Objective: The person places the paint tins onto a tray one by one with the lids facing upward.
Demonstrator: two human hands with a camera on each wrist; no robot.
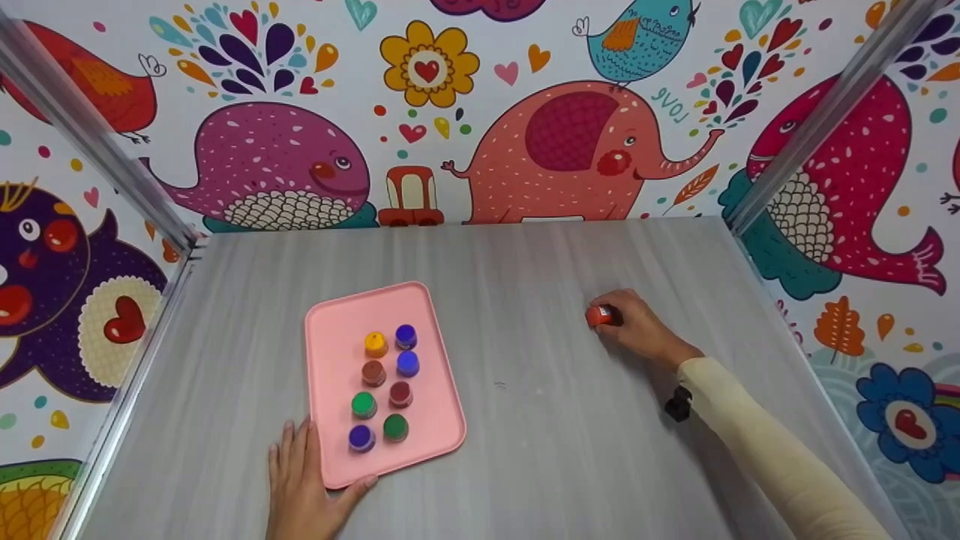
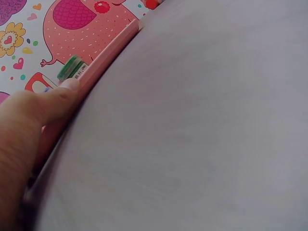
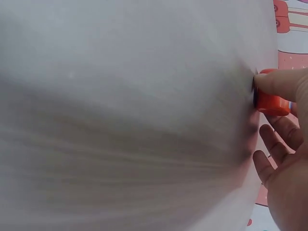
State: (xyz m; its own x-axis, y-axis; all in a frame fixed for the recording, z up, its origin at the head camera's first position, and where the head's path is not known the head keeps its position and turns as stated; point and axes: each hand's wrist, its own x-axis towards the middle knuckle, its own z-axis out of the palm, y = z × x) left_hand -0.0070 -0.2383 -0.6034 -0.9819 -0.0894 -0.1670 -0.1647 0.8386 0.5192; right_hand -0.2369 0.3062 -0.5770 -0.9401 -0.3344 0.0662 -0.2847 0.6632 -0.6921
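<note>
Over the right half of the table, my right hand (image 1: 634, 322) pinches a small red paint jar (image 1: 599, 316) between thumb and fingers. In the right wrist view the thumb lies across the red jar (image 3: 272, 102), close by the tabletop, with the other fingers loosely bent below it. My left hand (image 1: 304, 480) rests at the near left corner of a pink tray (image 1: 330, 337). Its fingers lie straight along the tray's left side, and the thumb touches the near rim. On the tray, several small paint jars stand in two rows, among them a yellow one (image 1: 376, 344) and a dark green one (image 1: 395, 427).
The grey wood-look table (image 1: 525, 450) is bordered at the back and sides by panels printed with cartoon animals. Metal posts (image 1: 810, 124) rise at the far corners. A black device (image 1: 679, 403) sits at the right wrist beside a cream sleeve (image 1: 765, 450).
</note>
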